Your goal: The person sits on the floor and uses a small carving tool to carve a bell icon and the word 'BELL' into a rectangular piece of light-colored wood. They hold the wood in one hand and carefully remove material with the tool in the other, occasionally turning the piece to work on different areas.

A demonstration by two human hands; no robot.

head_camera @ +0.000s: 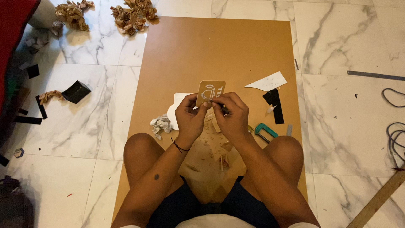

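I see my left hand (190, 118) pinching a small tan rounded card (210, 92) upright by its lower edge, just above both hands. My right hand (233, 116) is closed around a thin dark tool (225, 110) whose tip touches that edge, with a teal clamp (265, 131) near its right.

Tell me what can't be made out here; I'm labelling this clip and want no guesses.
Head view:
- Tool in the right hand: nearly all covered by the fingers.
- Tan plaque: lower edge behind the left hand; cut design too small.
- White sheet: partly behind that hand.
- Teal-handled tool: tucked behind the knee.
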